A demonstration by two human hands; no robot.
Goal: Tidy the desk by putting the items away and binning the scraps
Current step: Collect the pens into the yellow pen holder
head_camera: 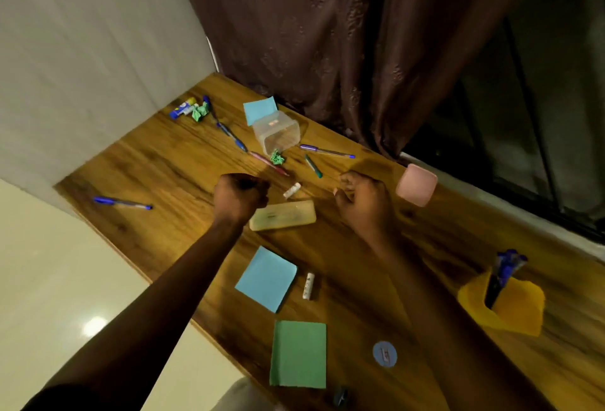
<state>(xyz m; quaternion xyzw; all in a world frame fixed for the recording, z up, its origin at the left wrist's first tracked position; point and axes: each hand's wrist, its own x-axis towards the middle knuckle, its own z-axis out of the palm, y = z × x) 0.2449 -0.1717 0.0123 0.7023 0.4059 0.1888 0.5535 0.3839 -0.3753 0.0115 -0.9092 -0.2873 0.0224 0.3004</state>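
Both hands hung over the middle of the wooden counter (163, 161). The left hand (240, 197) was balled into a tight fist seen from the back, so I could not tell whether anything lay inside it. It was just left of a pale yellow case (283, 215) that lay flat. The right hand (363, 202), blurred, had its fingers loosely curled and showed nothing between them. It was right of the case and near a pink cup (416, 184).

Between the hands lay a small white tube (292, 190). Beyond it, a clear plastic tub (276, 134) lay tipped on its side, with a crumpled green scrap (277, 157) at its mouth and a pink pen (268, 163) touching that scrap. A green marker (313, 166) and a purple pen (327, 151) lay to the right of the tub, and a blue note (260, 109) lay behind it.

At the far left corner, a second green scrap (200, 111) sat against a blue glue stick (183, 108). A blue pen (122, 203) lay alone near the left edge.

Nearer, a blue pad (265, 278) sat beside another white tube (308, 286), with a green pad (298, 354) nearer still. At the right, a yellow holder (501, 302) held several pens upright.
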